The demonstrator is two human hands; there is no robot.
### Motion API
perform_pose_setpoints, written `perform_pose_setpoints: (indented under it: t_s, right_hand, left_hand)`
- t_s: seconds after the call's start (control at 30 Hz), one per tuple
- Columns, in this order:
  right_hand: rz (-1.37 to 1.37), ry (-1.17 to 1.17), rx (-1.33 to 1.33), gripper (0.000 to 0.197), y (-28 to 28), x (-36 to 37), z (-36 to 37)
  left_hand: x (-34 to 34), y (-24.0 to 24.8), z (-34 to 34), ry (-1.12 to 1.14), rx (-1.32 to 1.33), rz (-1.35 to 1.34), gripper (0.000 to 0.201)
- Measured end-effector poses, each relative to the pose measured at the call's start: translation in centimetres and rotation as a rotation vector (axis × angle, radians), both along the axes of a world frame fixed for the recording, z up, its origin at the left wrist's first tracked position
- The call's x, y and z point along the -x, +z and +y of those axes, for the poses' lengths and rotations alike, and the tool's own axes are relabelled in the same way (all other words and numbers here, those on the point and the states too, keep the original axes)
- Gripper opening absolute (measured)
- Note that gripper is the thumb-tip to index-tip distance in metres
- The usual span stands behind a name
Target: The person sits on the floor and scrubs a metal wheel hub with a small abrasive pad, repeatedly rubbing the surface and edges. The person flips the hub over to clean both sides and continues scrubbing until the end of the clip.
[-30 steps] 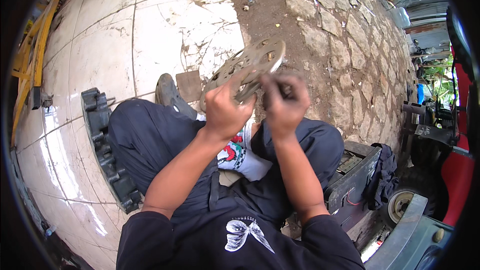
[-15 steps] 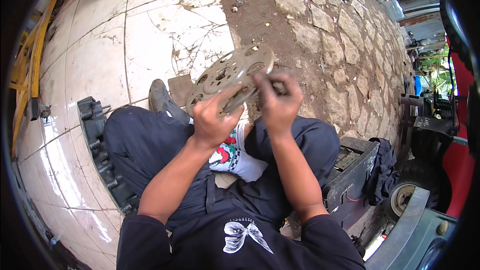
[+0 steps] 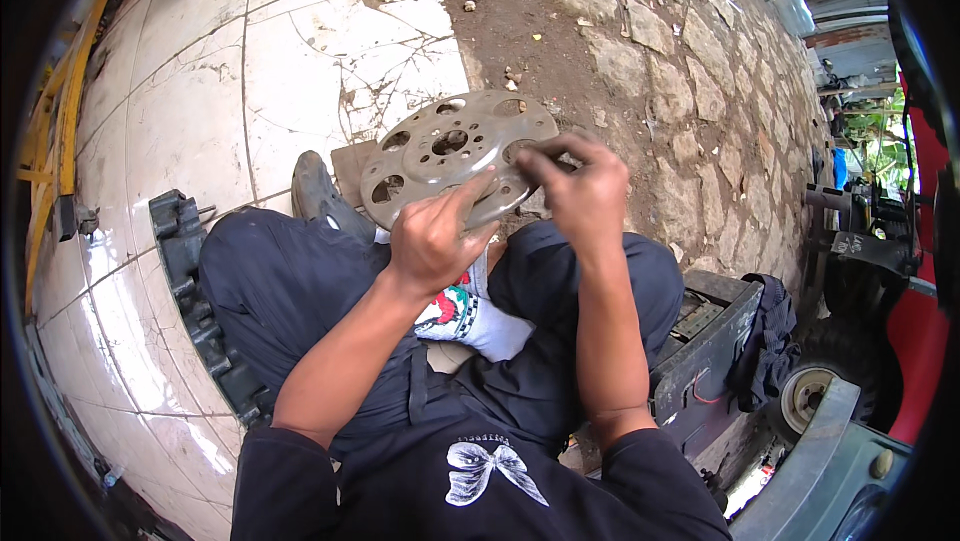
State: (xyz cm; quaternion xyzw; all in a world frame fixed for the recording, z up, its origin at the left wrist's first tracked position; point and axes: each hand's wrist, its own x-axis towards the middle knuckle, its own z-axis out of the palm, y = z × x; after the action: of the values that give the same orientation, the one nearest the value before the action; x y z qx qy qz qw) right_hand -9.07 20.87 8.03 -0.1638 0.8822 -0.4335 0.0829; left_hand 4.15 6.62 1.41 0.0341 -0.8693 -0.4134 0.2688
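Observation:
A round grey-brown metal flexplate point(image 3: 420, 173) with several large cutouts and smaller holes round its centre is tilted above my crossed legs. My left hand point(image 3: 432, 246) grips its near edge, thumb below and fingers over the face. At the plate's right rim, my right hand point(image 3: 592, 196) has its fingers curled and pressed against the surface. Whatever may be in those fingers is hidden, and they are slightly smeared by motion. Beneath the plate, part of a dark shoe point(image 3: 325, 199) and a patterned white sock point(image 3: 495, 333) show.
By my left knee lies a black ridged casting point(image 3: 190, 276). A dark metal box point(image 3: 690, 386) stands at my right, a black cloth point(image 3: 768, 341) hanging on it. Beyond are a wheel point(image 3: 805, 403) and a red panel point(image 3: 918, 366). White tiles meet dirt and paving stones ahead.
The plate has turned flatter, so more of its face shows. My right hand has shifted slightly right along the rim; my left hand keeps its grip.

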Motion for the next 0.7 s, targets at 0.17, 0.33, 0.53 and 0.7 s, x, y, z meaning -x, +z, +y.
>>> perform_pose_setpoints:
  t_s: [0.17, 0.33, 0.53, 0.7]
  right_hand:
    - [0.057, 0.145, -0.115, 0.019, 0.9, -1.5, 0.1]
    - [0.206, 0.220, -0.207, 0.018, 0.6, -1.6, 0.3]
    - [0.202, 0.310, -0.191, 0.017, -0.3, -0.9, -0.7]
    - [0.160, 0.330, -0.241, 0.016, -0.7, -0.8, 0.0]
  left_hand:
    - [0.1, 0.1, 0.4, 0.025, 0.031, -0.043, 0.079]
    - [0.4, -0.3, 0.7, 0.041, 0.030, -0.047, 0.083]
    - [0.1, -1.1, 0.6, 0.040, 0.020, -0.088, 0.061]
    - [0.2, -1.5, 0.3, -0.045, 0.118, -0.029, 0.057]
